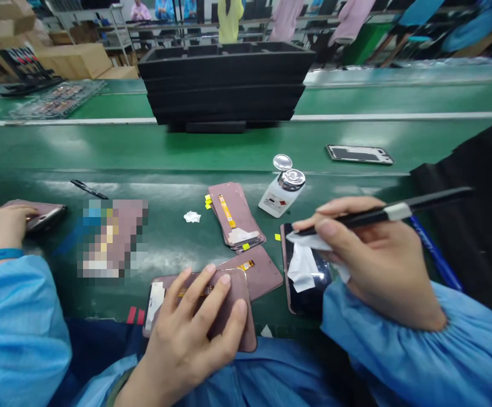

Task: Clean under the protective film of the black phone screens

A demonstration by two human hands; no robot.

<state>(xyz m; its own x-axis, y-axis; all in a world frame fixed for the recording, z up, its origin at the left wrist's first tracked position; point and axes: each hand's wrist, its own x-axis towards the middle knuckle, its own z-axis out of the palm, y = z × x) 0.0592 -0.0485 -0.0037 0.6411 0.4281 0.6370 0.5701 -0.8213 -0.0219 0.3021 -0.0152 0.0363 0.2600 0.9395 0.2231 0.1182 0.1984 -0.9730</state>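
My left hand (pixel 199 325) lies palm down with fingers spread over a pinkish phone screen panel (pixel 239 333) at the table's front edge. In my right hand (pixel 368 254) is a slim black pen-like tool (pixel 434 200) with a white band; its exact kind is unclear. A white wipe (pixel 303 268) is also held in those fingers and hangs over a dark-faced phone screen (pixel 307 302). Between the hands another pink panel (pixel 266 274) lies partly under the left one. Beyond it is a stack of panels (pixel 243 212) with orange flex cables and yellow tabs.
A white bottle (pixel 275 198) has its metal lid raised. Black trays (pixel 229 85) are stacked behind; a phone frame (pixel 360 154) lies at right. A blue pen (pixel 436 254) is beside my right wrist. At left, a co-worker's hand (pixel 0 226) rests on a phone stack (pixel 44 215).
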